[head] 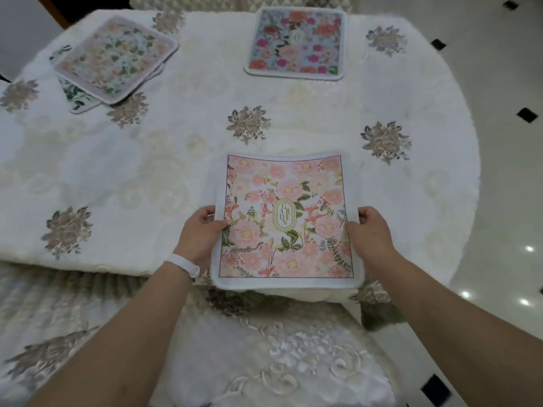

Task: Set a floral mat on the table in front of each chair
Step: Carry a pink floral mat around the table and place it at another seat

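A pink floral mat (286, 221) marked "GARDEN" lies at the near edge of the table (132, 177), its near end hanging slightly over the edge. My left hand (199, 233) grips its left side, thumb on top. My right hand (370, 233) grips its right side the same way. A brighter floral mat (296, 42) lies flat at the far side of the table. At the far left, a pale floral mat (114, 58) sits on top of a green-patterned mat (73, 96).
The table wears a white cloth with embroidered grey flowers. A chair with an embroidered cover (264, 348) stands right below me. A quilted chair back (182, 2) shows beyond the far edge. Glossy white floor with black diamonds (499, 171) lies to the right.
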Available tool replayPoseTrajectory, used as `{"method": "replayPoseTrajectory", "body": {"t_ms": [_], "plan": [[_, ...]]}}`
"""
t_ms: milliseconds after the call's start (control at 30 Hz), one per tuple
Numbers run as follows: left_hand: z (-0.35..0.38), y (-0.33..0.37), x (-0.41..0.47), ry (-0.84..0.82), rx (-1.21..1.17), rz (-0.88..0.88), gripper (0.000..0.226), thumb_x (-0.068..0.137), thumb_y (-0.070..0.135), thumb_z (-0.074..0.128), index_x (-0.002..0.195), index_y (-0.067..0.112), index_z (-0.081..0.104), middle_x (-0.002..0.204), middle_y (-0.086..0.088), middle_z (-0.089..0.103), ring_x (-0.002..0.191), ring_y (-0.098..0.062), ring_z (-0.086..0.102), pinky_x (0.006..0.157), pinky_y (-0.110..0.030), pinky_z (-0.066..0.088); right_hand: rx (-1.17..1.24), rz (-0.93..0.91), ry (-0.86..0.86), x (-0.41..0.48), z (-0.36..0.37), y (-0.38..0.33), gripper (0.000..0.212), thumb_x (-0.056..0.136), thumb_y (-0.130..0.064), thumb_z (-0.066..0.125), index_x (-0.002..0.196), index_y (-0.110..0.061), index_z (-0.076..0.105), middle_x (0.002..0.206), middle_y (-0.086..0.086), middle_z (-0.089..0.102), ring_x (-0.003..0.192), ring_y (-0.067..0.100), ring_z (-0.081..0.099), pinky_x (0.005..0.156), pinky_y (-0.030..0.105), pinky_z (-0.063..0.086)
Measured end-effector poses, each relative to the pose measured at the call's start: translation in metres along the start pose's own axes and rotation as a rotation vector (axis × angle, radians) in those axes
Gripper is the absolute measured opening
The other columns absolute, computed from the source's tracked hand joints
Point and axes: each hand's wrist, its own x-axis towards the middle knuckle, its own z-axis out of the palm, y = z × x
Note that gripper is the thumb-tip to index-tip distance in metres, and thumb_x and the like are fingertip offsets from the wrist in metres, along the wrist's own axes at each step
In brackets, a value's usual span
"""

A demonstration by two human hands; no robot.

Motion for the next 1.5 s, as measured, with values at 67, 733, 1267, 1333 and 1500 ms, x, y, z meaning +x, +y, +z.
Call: {"method": "replayPoseTrajectory", "body": {"t_ms": [67, 733, 1267, 1333, 1500], "plan": [[-0.002, 0.001, 0.009, -0.027, 0.045, 0.018, 0.018, 0.09, 0.005, 0.061, 0.106, 0.013, 0.064, 0.101, -0.01, 0.074, 0.089, -0.032, 0.071, 0.081, -0.052, 0.057, 0.002, 0.013, 0.02, 0.001, 0.005, 0.004, 0.019, 0.093, -0.007, 0.052, 0.109, -0.017, 0.053, 0.09, -0.006, 0.058, 0.073, 0.009, 0.057, 0.054, 0.024, 0.043], [-0.046, -0.034, 0.003, -0.119, 0.844, 0.415, 0.062, 0.078, 0.026, 0.078, 0.132, 0.016, 0.05, 0.11, 0.008, 0.062, 0.1, -0.017, 0.06, 0.086, -0.036, 0.05, -0.556, -0.314, -0.047, -0.018, 0.012, 0.059, 0.057, 0.088, -0.026, 0.06, 0.14, -0.011, 0.043, 0.136, 0.009, 0.045, 0.123, 0.026, 0.045, 0.102, 0.037, 0.038], [-0.074, -0.068, 0.009, -0.285, 1.242, 0.617, 0.096, 0.068, 0.05, 0.081, 0.148, 0.023, 0.036, 0.158, -0.003, 0.026, 0.146, -0.025, 0.021, 0.117, -0.041, 0.023, -0.949, -0.489, -0.182, -0.043, 0.001, 0.094, 0.102, 0.069, -0.064, 0.069, 0.152, -0.029, 0.023, 0.162, 0.006, 0.01, 0.148, 0.025, 0.011, 0.121, 0.044, 0.013], [-0.076, -0.067, 0.01, -0.281, 1.241, 0.626, 0.095, 0.068, 0.05, 0.081, 0.147, 0.023, 0.037, 0.158, -0.003, 0.027, 0.145, -0.025, 0.024, 0.116, -0.042, 0.025, -0.947, -0.485, -0.173, -0.043, 0.004, 0.095, 0.099, 0.071, -0.063, 0.068, 0.152, -0.031, 0.022, 0.163, 0.005, 0.008, 0.149, 0.025, 0.009, 0.121, 0.044, 0.011], [-0.081, -0.068, 0.009, -0.26, 1.225, 0.66, 0.093, 0.067, 0.046, 0.083, 0.146, 0.019, 0.04, 0.156, -0.005, 0.032, 0.143, -0.025, 0.03, 0.114, -0.041, 0.03, -0.952, -0.501, -0.172, -0.043, 0.009, 0.098, 0.094, 0.074, -0.063, 0.066, 0.151, -0.033, 0.023, 0.164, 0.003, 0.006, 0.15, 0.023, 0.005, 0.121, 0.046, 0.005]]}}
